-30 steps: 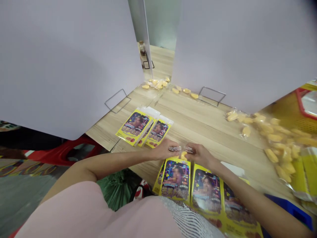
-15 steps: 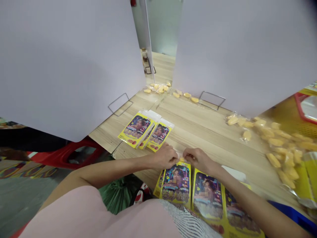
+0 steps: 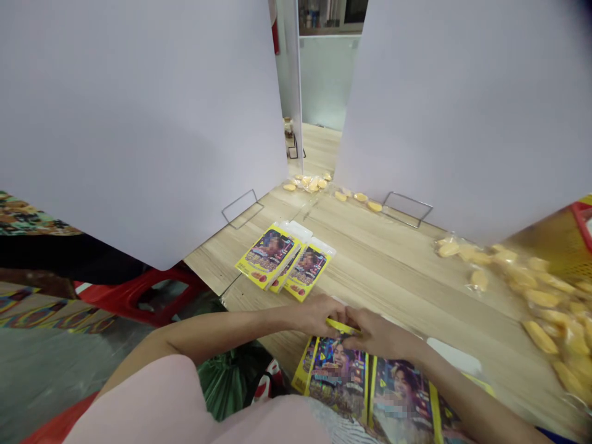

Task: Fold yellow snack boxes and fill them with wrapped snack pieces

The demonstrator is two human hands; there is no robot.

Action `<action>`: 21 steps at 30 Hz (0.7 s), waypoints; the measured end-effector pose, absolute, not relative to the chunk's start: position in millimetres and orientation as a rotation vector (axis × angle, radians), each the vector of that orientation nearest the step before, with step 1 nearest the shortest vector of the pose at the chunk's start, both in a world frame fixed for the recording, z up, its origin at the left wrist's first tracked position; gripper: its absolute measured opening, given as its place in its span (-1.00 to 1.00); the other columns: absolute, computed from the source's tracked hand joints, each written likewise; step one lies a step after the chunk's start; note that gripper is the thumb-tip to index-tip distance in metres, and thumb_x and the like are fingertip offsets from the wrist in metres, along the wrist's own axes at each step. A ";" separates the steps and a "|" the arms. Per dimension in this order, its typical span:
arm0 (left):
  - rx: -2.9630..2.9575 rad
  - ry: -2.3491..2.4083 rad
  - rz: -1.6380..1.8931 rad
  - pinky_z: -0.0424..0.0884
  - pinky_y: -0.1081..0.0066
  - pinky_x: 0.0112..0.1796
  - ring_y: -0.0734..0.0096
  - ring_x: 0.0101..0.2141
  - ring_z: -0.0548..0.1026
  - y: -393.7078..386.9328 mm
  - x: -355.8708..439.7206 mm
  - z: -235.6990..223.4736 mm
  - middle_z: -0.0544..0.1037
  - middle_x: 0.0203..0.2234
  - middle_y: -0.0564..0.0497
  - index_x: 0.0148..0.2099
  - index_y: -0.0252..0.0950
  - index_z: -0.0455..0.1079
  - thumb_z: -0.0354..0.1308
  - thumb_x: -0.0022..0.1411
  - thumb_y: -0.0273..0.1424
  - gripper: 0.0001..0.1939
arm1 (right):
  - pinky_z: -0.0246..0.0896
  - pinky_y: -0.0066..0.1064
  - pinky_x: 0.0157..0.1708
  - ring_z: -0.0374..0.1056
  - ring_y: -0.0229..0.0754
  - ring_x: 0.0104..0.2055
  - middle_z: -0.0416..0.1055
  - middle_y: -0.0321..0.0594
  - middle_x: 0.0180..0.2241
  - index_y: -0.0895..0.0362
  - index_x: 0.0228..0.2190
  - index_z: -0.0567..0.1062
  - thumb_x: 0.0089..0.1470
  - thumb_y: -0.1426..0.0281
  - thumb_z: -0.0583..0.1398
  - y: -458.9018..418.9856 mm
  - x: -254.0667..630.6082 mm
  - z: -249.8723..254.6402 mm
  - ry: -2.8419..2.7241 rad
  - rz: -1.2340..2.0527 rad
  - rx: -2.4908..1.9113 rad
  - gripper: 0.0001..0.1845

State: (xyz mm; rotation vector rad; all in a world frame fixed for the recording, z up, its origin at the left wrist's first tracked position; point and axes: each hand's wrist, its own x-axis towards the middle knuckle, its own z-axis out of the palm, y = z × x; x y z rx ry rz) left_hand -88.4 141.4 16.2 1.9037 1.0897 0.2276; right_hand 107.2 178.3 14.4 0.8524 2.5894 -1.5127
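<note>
My left hand (image 3: pixel 317 314) and my right hand (image 3: pixel 377 336) meet over the table, their fingers pinching a yellow strip (image 3: pixel 342 325), apparently the top edge of a printed packet. Its contents are hidden by my fingers. Just below my hands lies a yellow snack packet (image 3: pixel 337 370) with a pixelated portrait, and another (image 3: pixel 400 388) lies beside it. Farther ahead, a small overlapping group of similar packets (image 3: pixel 282 262) rests on the wood. Yellow pieces in clear wrappers (image 3: pixel 541 308) are heaped to the right.
White photo boards (image 3: pixel 139 123) stand on wire stands (image 3: pixel 242 208) along the far side of the wooden table (image 3: pixel 379 246). More wrapped pieces (image 3: pixel 312 184) lie by the gap. A red stool (image 3: pixel 143 296) and green bag (image 3: pixel 226 382) sit below left; a red-rimmed basket (image 3: pixel 583 222) sits right.
The small clear-wrapped yellow piece between my hands has gone from view. A yellow strip now shows between my fingers, and my hands are closer together. The whole view has shifted slightly.
</note>
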 end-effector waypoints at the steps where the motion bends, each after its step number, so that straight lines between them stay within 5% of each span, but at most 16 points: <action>1: 1.890 1.076 0.257 0.34 0.49 -0.36 0.41 -0.38 0.50 142.1 -89.7 19.8 0.56 -0.41 0.06 -0.28 -0.33 0.44 0.27 0.04 -0.43 -0.84 | 0.21 -0.37 -0.32 0.34 -0.14 -0.29 0.48 -0.17 -0.29 0.17 -0.28 0.46 -0.04 0.30 0.29 179.1 108.2 16.1 2.569 -1.580 0.857 -0.73; 7: 2.054 1.424 0.874 0.33 0.23 0.01 0.17 -0.01 0.42 156.4 -111.7 63.9 0.49 -0.04 -0.15 0.03 -0.32 0.35 0.23 0.13 -0.30 -0.58 | 0.27 -0.38 -0.37 0.39 -0.16 -0.36 0.48 -0.24 -0.38 0.13 -0.29 0.41 -0.07 0.18 0.31 240.6 130.7 34.5 2.413 -2.170 1.149 -0.64; 9: 2.085 1.521 0.932 0.33 0.22 0.00 0.17 -0.02 0.43 153.8 -117.9 68.7 0.50 -0.07 -0.17 -0.01 -0.32 0.36 0.16 0.19 -0.32 -0.67 | 0.25 -0.39 -0.42 0.37 -0.17 -0.43 0.47 -0.27 -0.44 0.12 -0.30 0.38 -0.15 0.15 0.34 278.6 138.9 30.9 2.462 -2.182 1.421 -0.57; 13: 2.151 1.552 0.599 0.40 0.21 -0.10 0.16 -0.15 0.49 122.0 -111.1 52.2 0.54 -0.23 -0.15 -0.15 -0.34 0.39 0.16 0.18 -0.30 -0.76 | 0.25 -0.37 -0.41 0.35 -0.18 -0.43 0.44 -0.27 -0.46 0.13 -0.33 0.36 -0.14 0.19 0.29 332.0 137.8 4.6 2.647 -1.721 1.908 -0.64; 15: 2.161 1.557 0.397 0.41 0.16 -0.08 0.05 -0.06 0.46 99.4 -100.8 38.3 0.47 -0.06 -0.25 0.01 -0.37 0.35 0.24 0.09 -0.17 -0.50 | 0.28 -0.33 -0.35 0.37 -0.15 -0.39 0.44 -0.25 -0.45 0.17 -0.32 0.40 -0.08 0.26 0.24 337.6 129.7 -9.4 2.649 -1.453 2.019 -0.71; 18: 2.156 1.603 0.168 0.40 0.03 -0.05 -0.18 0.09 0.34 71.5 -84.7 19.3 0.11 0.27 -0.39 0.27 -0.33 0.13 0.33 -0.10 -0.02 -0.04 | 0.29 -0.22 -0.14 0.38 -0.06 -0.18 0.46 -0.11 -0.29 0.22 -0.20 0.45 -0.04 0.34 0.23 326.6 120.7 -20.8 2.657 -1.258 2.093 -0.67; 21: 2.128 1.666 0.074 0.41 -0.02 -0.08 -0.28 0.13 0.28 59.8 -70.9 6.3 -0.10 0.35 -0.35 0.33 -0.27 0.05 0.32 -0.12 -0.07 0.01 | 0.16 -0.18 0.07 0.25 0.00 0.08 0.34 0.03 0.00 0.23 -0.03 0.40 -0.04 0.38 0.25 304.6 134.2 -15.6 2.709 -1.100 2.163 -0.51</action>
